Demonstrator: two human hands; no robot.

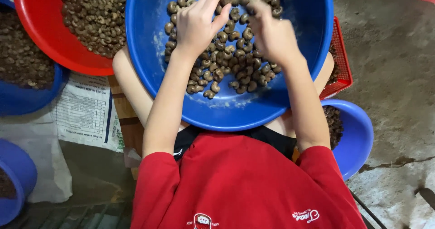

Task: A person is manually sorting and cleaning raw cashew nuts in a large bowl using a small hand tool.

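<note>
- Red shirt (240, 183) nearest the camera, small white and red emblems low on the chest, too small to make out.
- Large blue basin (308, 56) resting on the lap, holding a loose pile of brown, curved, unshelled nuts (222, 61).
- Left hand (197, 22) palm down on the pile, fingers curled among the nuts; right hand (272, 31) likewise, fingertips buried; whether either pinches a nut, cannot tell.
- Sorting judged midway: many nuts left in the basin.
- Red basin (41, 34) at upper left, part full of similar nuts.
- Smaller blue bowl (358, 138) beside the right elbow, also with nuts.
- White printed sack (86, 113) flat on the floor at left, blue-bordered panel of dark text.
- Red mesh crate (342, 61) behind the basin.
</note>
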